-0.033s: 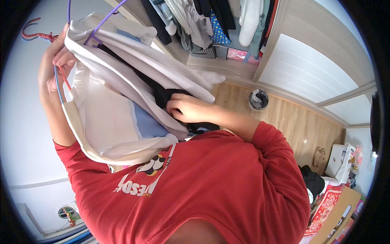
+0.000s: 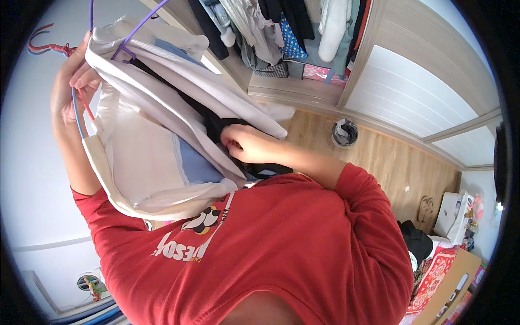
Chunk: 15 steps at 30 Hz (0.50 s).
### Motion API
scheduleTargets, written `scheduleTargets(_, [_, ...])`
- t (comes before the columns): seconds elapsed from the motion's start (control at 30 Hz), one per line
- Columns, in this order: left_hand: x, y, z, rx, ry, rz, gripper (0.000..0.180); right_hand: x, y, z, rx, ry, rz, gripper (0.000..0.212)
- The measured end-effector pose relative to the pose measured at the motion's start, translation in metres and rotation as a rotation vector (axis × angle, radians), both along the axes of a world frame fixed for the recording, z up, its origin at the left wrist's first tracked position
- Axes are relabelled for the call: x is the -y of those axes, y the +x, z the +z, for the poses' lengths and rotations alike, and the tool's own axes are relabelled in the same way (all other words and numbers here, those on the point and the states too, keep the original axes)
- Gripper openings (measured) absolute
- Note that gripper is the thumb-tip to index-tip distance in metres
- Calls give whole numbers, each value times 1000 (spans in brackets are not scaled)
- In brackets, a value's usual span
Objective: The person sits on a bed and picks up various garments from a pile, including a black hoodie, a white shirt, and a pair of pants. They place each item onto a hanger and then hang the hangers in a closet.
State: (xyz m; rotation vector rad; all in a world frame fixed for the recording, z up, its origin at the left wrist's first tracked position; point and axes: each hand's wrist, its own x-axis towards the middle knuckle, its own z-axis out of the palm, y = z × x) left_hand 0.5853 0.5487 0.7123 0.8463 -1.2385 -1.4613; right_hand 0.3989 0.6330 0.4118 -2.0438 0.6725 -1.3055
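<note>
At the upper left my left hand [image 2: 78,81] is closed round several hangers, among them a red hanger [image 2: 40,49] and a blue hanger [image 2: 76,111]. A purple hanger [image 2: 142,24] rises beside this hand. White and cream garments [image 2: 143,154] with blue panels drape from the hangers toward my chest. Between their folds runs a black garment [image 2: 216,125], narrow like a strap near the purple hanger. My right hand [image 2: 249,143] has its fingers curled in on this black cloth, partway down; the fingertips are partly hidden.
Ahead stands an open wardrobe with hanging clothes [image 2: 295,35] and a sliding door [image 2: 401,92]. A waste bin [image 2: 345,133] sits on the wooden floor in front of it. Slippers [image 2: 426,208], a cardboard box [image 2: 452,287] and piled cloths [image 2: 416,241] are at the right.
The loose white cloth beyond my right hand has swung slightly left and nearer. My right hand has shifted a little on the black garment; my left hand stays in place.
</note>
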Motion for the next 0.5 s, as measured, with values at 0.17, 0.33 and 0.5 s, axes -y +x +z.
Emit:
scheduleTargets(0.17, [-5, -3, 5, 53, -22, -45, 28, 5, -7, 21, -212, 291, -352, 33])
scheduleTargets(0.33, [-20, -18, 7, 53, -20, 32, 26, 10, -14, 34, -461, 150, -520, 27])
scheduleTargets(0.5, [-15, -10, 8, 23, -18, -37, 24, 25, -72, 20, -566, 189, -716, 22])
